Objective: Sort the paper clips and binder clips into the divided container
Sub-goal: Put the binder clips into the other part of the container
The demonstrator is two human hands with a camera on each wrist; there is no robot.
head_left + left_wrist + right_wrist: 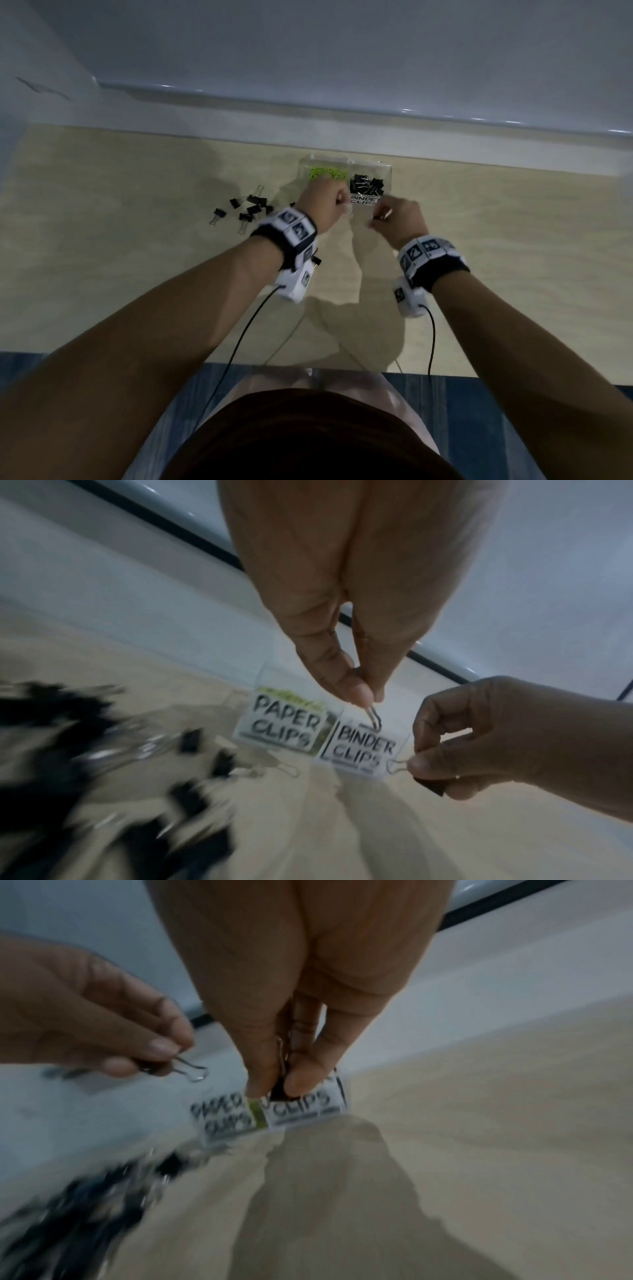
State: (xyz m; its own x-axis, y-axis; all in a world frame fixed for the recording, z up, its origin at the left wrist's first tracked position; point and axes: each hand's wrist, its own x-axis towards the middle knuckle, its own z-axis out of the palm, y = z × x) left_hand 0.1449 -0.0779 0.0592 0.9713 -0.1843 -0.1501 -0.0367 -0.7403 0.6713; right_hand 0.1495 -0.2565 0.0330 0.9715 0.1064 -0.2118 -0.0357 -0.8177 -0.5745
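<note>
Pale wood counter (pixel 479 274) carries the work. Nearest, the right hand (pixel 399 219) pinches a black binder clip (pixel 430 787) between thumb and forefinger, and the left hand (pixel 322 202) pinches another (pixel 192 1069) by its wire handle, both poised just before the divided container (pixel 387 168), presumably for dropping into its right compartment. Loose binder clips (pixel 246 209) lie left; green paper clips (pixel 323 172) fill the container's left compartment.
</note>
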